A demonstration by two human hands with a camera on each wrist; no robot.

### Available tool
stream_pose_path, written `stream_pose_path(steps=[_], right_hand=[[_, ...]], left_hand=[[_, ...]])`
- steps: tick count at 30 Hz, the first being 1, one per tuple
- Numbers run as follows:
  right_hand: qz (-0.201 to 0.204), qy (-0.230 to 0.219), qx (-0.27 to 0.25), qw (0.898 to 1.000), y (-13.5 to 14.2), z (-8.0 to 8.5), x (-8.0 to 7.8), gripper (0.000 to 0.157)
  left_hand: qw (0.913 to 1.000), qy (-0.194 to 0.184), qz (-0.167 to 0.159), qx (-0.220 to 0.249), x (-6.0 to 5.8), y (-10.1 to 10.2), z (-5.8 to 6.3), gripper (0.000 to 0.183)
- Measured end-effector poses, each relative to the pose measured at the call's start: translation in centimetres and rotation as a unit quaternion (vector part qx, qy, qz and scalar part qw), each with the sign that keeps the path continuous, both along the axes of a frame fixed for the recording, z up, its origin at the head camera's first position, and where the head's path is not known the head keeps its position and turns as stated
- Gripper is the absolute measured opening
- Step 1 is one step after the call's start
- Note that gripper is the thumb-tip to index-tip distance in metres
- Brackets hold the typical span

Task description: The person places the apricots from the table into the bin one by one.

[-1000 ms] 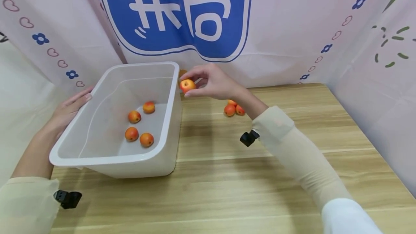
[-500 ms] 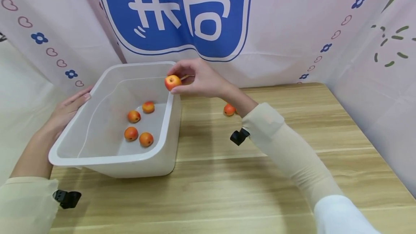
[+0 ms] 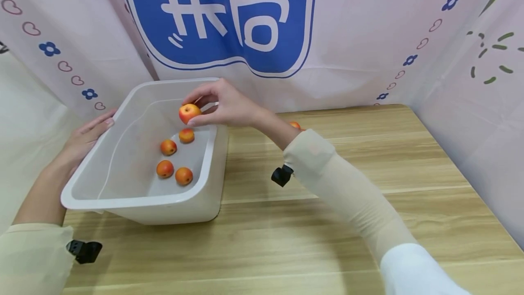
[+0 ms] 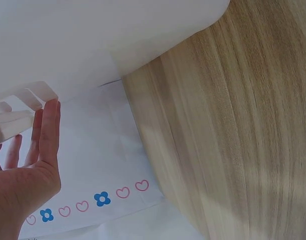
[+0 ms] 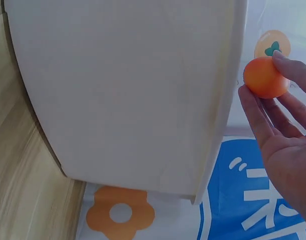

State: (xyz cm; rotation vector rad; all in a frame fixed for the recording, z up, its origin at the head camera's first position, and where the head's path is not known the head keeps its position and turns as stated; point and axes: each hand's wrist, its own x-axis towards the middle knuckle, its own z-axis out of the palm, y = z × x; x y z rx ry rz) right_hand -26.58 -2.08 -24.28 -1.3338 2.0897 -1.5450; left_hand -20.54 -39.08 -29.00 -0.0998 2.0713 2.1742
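My right hand (image 3: 225, 106) pinches a small red-and-yellow apple (image 3: 189, 113) between thumb and fingers, over the right side of a white plastic bin (image 3: 135, 203). The right wrist view shows the same apple (image 5: 266, 77) at the fingertips, past the bin's rim. On the bin floor lie several small orange-red apples (image 3: 165, 168), spaced apart. My left hand (image 3: 83, 142) holds the bin's left rim. In the left wrist view its fingers (image 4: 50, 132) reach in under the rim lip. Another small apple (image 3: 294, 124) shows partly behind my right forearm on the table.
The bin stands on a wood-grain table (image 3: 262, 240). Behind it hangs a white cloth with a blue printed sign (image 3: 229, 17). Cloth walls also close off both sides. A small black camera (image 3: 282, 175) sticks out at my right wrist.
My right hand has carried the apple leftward, from beside the bin's right wall across the rim to above the inside. My left hand and the bin have stayed put.
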Motion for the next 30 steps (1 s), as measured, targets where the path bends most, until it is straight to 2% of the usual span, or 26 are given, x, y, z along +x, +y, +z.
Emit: stream_pose_path(steps=[6, 17, 25, 30], right_hand=[[0.034, -0.004, -0.002, 0.999, -1.8, -0.1, 0.5, 0.041], [0.073, 0.026, 0.032, 0.996, -4.6, -0.1, 0.9, 0.043], [0.073, 0.024, 0.080, 0.994, -6.1, 0.2, 0.9, 0.043], [0.069, 0.019, 0.105, 0.992, -6.8, 0.1, 0.7, 0.043]], left_hand=[[1.0000, -0.001, 0.003, -0.001, 0.0, 0.0, 0.0, 0.037], [0.9999, -0.005, 0.008, -0.009, 0.0, 0.0, 0.1, 0.034], [0.9995, -0.018, 0.011, -0.022, -0.1, 0.0, 0.2, 0.030], [0.9987, -0.032, 0.015, -0.036, 0.0, -0.1, 0.2, 0.039]])
